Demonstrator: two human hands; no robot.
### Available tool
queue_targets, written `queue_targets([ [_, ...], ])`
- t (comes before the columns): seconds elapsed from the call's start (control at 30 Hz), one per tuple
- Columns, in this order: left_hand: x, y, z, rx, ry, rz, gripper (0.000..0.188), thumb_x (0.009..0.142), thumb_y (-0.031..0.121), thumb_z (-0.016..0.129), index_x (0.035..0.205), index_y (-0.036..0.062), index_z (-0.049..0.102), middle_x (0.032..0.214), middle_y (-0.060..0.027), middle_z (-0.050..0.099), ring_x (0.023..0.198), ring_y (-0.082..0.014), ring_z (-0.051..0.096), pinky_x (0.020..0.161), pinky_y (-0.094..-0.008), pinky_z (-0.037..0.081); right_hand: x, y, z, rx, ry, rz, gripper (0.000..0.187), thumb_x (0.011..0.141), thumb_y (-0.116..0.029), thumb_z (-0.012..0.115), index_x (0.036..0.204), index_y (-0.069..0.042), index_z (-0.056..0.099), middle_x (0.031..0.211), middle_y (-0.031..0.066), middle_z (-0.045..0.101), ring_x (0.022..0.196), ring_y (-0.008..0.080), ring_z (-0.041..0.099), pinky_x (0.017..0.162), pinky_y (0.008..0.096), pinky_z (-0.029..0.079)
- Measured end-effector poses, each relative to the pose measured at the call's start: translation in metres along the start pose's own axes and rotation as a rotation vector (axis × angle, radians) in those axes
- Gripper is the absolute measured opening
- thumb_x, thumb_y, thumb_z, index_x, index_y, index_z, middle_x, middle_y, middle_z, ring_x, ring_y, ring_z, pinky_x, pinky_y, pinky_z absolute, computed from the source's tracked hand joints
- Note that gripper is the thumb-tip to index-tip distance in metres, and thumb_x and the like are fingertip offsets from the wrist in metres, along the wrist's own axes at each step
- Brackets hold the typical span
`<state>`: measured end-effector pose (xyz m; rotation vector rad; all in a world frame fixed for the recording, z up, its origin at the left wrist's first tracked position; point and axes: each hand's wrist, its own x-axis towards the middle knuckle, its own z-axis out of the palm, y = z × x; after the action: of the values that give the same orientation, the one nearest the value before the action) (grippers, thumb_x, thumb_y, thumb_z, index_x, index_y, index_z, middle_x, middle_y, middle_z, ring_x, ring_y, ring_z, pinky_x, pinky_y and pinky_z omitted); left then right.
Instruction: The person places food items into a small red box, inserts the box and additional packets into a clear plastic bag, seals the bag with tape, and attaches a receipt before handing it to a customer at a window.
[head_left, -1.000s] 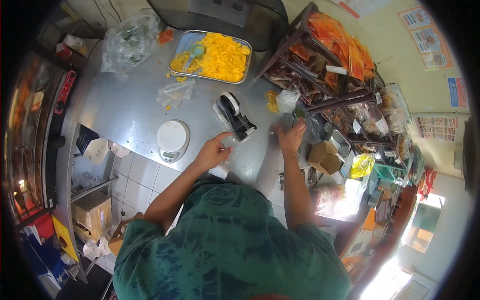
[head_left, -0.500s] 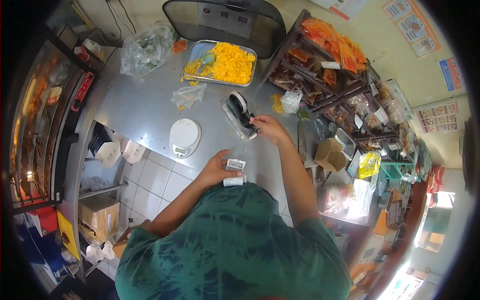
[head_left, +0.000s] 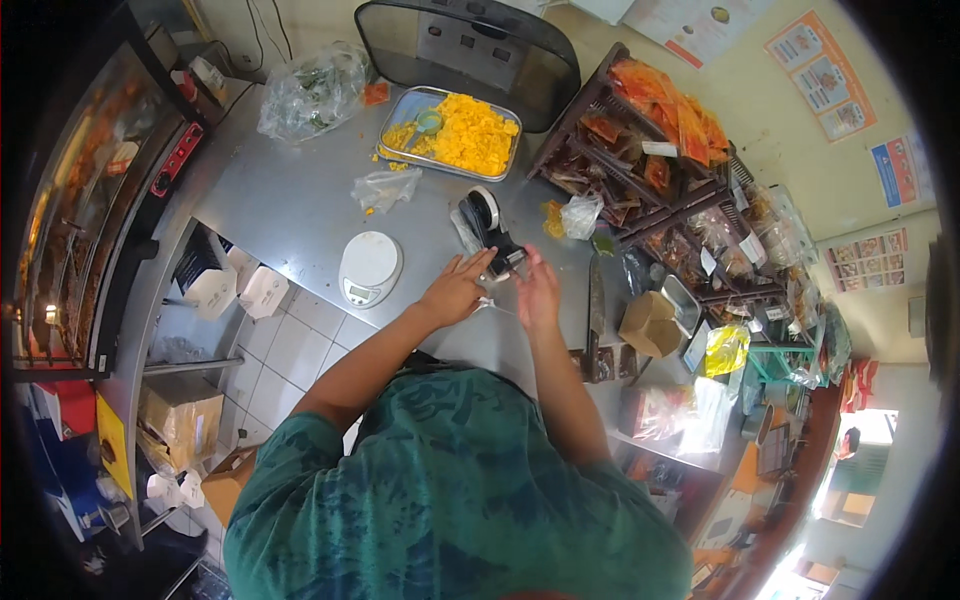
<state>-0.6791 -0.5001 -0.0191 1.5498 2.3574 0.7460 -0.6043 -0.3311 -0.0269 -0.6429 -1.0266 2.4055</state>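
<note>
A black hand-held label gun (head_left: 482, 222) with a white roll at its far end lies tilted on the steel counter in front of me. My left hand (head_left: 459, 287) reaches over its near end, fingers stretched out and touching the black part. From the right, my right hand (head_left: 539, 286) has its fingertips at the gun's near right side, palm turned partly upward, seeming to grip the black part. A small white scrap (head_left: 485, 303) shows just below the hands. To the left, a round white kitchen scale (head_left: 371, 262) stands near the counter's front edge.
A metal tray (head_left: 388, 128) of crumbled yellow food stands at the back. Clear plastic bags (head_left: 386, 188) lie left of the gun. Brown racks (head_left: 640, 230) of packets, a knife (head_left: 597, 305) and an open cardboard box (head_left: 650, 324) are at right; a heated display cabinet (head_left: 85, 220) is at left.
My left hand has moved forward from near my body to the gun; the small white labelled item it held no longer shows. My right hand has shifted lower and turned its palm upward.
</note>
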Motion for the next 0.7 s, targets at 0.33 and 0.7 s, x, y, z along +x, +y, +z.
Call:
queue_targets([
  [0.33,-0.002,0.001,0.0,0.083,0.033,-0.136,0.017,0.082,0.016,0.07,0.093,0.0057,0.077,0.163,-0.0076,0.028,0.136,-0.0348,0.043,0.113,-0.0559,0.032,-0.005,0.022,-0.001,-0.295,0.246,-0.064,0.022,0.088,-0.006,0.073,0.071,-0.006,0.058,0.073,0.0033,0.062,0.067,0.0096,0.051,0.066,0.0244,0.039],
  [0.7,0.007,-0.021,-0.002,-1.006,0.091,-0.355,0.006,0.088,0.007,0.07,0.084,0.0019,0.069,0.09,-0.0114,0.075,0.071,-0.0143,0.07,0.063,-0.0261,0.053,-0.018,0.004,-0.039,-0.596,0.318,-0.061,0.019,0.084,-0.002,0.072,0.069,-0.003,0.06,0.075,0.0031,0.063,0.07,0.0092,0.054,0.066,0.0246,0.042],
])
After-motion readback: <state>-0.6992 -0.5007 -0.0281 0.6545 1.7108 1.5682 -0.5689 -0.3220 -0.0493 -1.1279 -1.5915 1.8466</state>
